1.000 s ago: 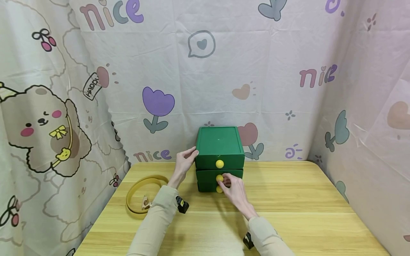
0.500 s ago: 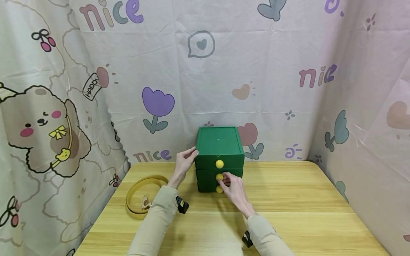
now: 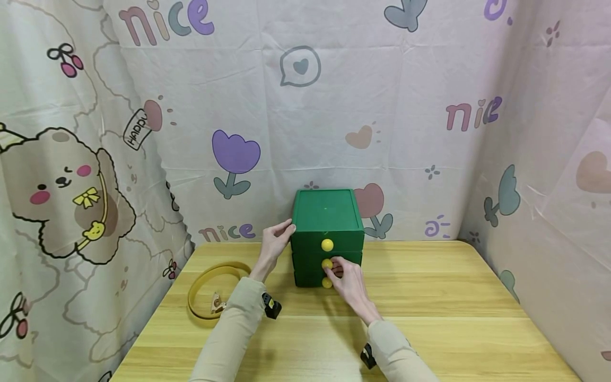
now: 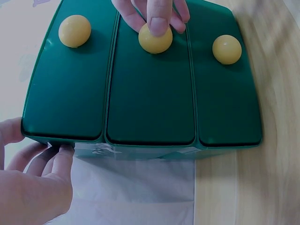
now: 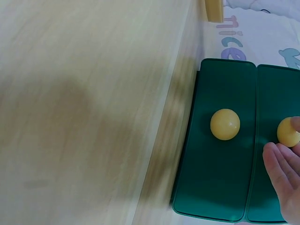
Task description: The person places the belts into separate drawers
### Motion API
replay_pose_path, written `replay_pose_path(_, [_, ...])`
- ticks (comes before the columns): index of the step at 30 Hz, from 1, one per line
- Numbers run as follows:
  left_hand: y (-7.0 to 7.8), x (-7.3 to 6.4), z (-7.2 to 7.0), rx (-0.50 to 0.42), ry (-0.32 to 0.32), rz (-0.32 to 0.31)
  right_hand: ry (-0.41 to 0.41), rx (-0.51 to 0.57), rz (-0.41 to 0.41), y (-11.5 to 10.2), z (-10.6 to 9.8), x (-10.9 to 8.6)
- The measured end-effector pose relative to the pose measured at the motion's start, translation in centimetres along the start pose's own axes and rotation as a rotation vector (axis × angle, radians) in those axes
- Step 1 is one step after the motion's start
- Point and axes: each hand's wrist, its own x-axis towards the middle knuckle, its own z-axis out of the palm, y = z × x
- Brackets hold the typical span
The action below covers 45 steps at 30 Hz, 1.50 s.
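Note:
A small green cabinet (image 3: 327,209) with three stacked drawers and round yellow knobs stands at the back of the table. My left hand (image 3: 275,242) grips its upper left edge, fingertips against the side wall in the left wrist view. My right hand (image 3: 350,281) pinches the middle drawer's knob (image 4: 155,41) between thumb and fingers. That drawer's front looks flush with the other two. The top drawer's knob (image 4: 75,31) and the bottom drawer's knob (image 5: 225,124) are untouched.
A looped yellow strap (image 3: 206,317) lies on the table (image 3: 453,297) to the left, partly behind my left sleeve. Inside the loop sits a small tan clip-like piece (image 3: 217,303). A printed cloth (image 3: 305,122) hangs close behind the cabinet.
The middle drawer has slid back slightly with my right hand on its knob, and the gap under the top drawer has narrowed. My left hand has stayed in place.

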Motion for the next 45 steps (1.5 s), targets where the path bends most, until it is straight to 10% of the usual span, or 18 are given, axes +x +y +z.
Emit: replay_pose_path(45, [0.1,-0.1,0.1,0.031,0.02,0.026,0.117,0.066,-0.085,-0.8,-1.5,1.0])
